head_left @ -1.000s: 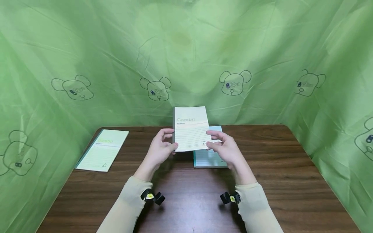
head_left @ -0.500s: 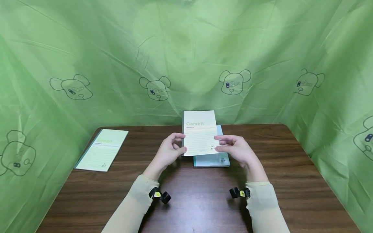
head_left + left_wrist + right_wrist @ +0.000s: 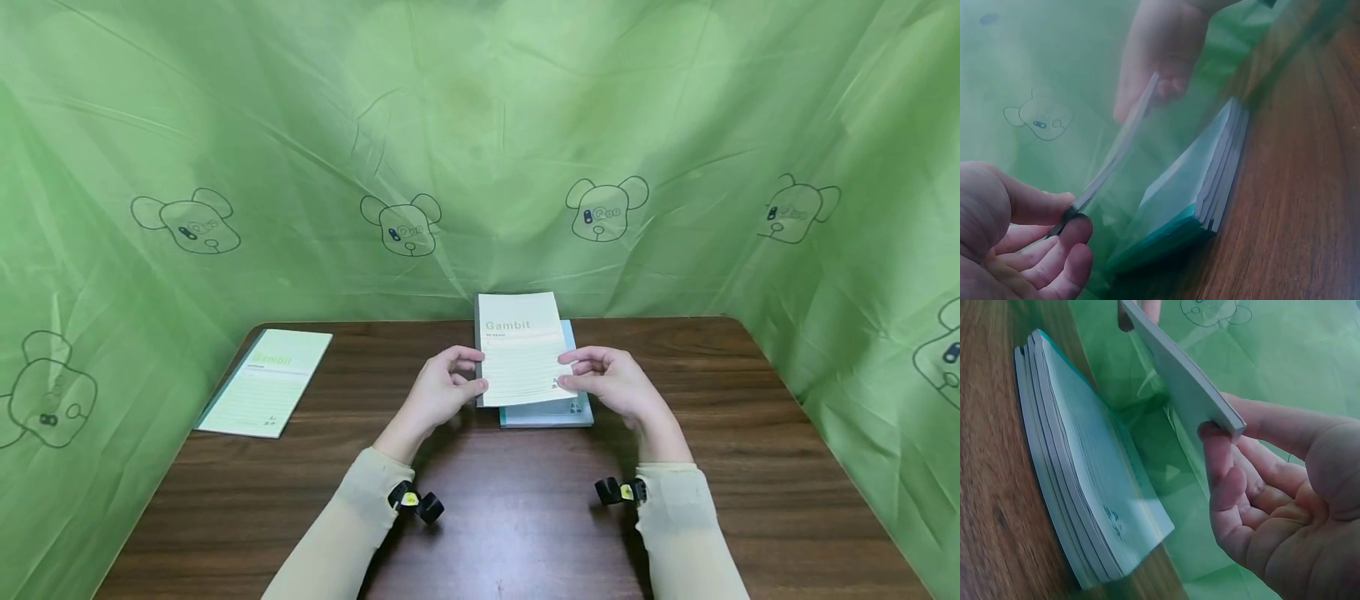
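Note:
Both hands hold one Gambit notebook (image 3: 521,350) with a pale lined cover and a dark spine. My left hand (image 3: 442,387) pinches its spine side between thumb and fingers, and my right hand (image 3: 611,383) pinches the lower right edge. Under it, a small stack of light blue notebooks (image 3: 543,414) with teal spines lies on the table, partly hidden in the head view. Both wrist views show a gap between the held notebook (image 3: 1179,369) and the stack (image 3: 1097,469). In the left wrist view the held notebook (image 3: 1116,150) is seen edge-on, above the stack (image 3: 1185,181).
Another pale green Gambit notebook (image 3: 266,383) with a teal spine lies at the left edge of the brown wooden table (image 3: 495,517). A green cloth (image 3: 480,150) with printed bear heads hangs behind the table and along its sides.
Both hands have carried the held notebook to the right and a little down in the head view, so it overlaps more of the blue stack. The notebook at left stays in place.

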`<state>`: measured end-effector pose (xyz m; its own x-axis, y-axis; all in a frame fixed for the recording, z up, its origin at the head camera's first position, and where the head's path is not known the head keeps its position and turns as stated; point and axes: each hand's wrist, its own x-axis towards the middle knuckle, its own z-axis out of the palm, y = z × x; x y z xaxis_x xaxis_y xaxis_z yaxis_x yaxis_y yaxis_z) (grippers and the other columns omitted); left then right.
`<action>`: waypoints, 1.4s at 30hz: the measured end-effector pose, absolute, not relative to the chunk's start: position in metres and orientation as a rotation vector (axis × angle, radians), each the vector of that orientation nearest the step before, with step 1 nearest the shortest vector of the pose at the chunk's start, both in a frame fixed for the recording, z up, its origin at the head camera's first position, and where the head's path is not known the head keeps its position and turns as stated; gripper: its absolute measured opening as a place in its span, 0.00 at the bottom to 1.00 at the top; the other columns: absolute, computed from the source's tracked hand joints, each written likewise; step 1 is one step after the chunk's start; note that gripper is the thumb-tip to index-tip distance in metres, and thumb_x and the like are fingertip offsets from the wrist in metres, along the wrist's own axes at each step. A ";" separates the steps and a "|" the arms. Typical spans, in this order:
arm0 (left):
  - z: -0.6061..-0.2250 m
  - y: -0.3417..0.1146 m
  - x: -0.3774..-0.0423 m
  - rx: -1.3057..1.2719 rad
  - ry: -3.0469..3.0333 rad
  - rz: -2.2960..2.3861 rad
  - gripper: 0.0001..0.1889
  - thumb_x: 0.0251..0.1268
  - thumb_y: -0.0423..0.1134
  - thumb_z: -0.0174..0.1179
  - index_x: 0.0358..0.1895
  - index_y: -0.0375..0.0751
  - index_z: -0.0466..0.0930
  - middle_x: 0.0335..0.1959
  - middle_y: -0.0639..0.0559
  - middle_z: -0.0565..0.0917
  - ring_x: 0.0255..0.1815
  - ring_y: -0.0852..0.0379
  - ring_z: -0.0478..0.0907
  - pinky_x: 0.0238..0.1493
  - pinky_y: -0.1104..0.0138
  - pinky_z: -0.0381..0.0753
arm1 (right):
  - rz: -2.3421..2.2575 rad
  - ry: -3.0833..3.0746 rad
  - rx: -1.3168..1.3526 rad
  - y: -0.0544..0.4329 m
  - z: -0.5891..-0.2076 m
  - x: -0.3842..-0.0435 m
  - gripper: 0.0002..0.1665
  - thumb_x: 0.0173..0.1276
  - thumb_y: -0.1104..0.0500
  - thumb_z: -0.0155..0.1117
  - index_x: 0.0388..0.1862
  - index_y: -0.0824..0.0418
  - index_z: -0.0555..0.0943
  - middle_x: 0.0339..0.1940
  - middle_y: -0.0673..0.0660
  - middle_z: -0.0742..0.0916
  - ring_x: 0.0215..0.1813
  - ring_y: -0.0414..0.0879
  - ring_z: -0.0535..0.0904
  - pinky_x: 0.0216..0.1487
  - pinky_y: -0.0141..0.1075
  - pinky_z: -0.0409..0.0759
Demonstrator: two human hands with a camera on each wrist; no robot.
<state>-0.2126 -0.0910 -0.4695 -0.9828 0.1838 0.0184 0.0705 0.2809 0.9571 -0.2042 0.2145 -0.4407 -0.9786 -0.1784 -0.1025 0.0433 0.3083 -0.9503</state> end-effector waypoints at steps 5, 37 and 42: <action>-0.472 -0.089 -0.213 0.257 2.450 1.784 0.18 0.67 0.28 0.75 0.59 0.38 0.86 0.51 0.40 0.89 0.34 0.55 0.85 0.37 0.63 0.85 | -1.686 2.388 -0.141 0.222 -0.444 -0.205 0.27 0.68 0.61 0.82 0.63 0.69 0.86 0.42 0.58 0.88 0.46 0.45 0.85 0.50 0.32 0.83; -0.504 -0.053 -0.205 0.282 2.696 1.512 0.21 0.62 0.31 0.73 0.60 0.38 0.85 0.55 0.43 0.87 0.38 0.59 0.86 0.46 0.60 0.85 | -1.456 2.433 -0.004 0.244 -0.462 -0.206 0.33 0.66 0.63 0.83 0.66 0.71 0.80 0.42 0.61 0.92 0.36 0.46 0.86 0.38 0.43 0.83; -0.505 -0.053 -0.205 0.272 2.699 1.485 0.24 0.62 0.34 0.74 0.62 0.37 0.84 0.55 0.42 0.87 0.38 0.57 0.85 0.48 0.58 0.85 | -1.446 2.406 0.038 0.245 -0.463 -0.206 0.38 0.67 0.63 0.82 0.71 0.72 0.75 0.43 0.61 0.91 0.32 0.46 0.88 0.33 0.42 0.82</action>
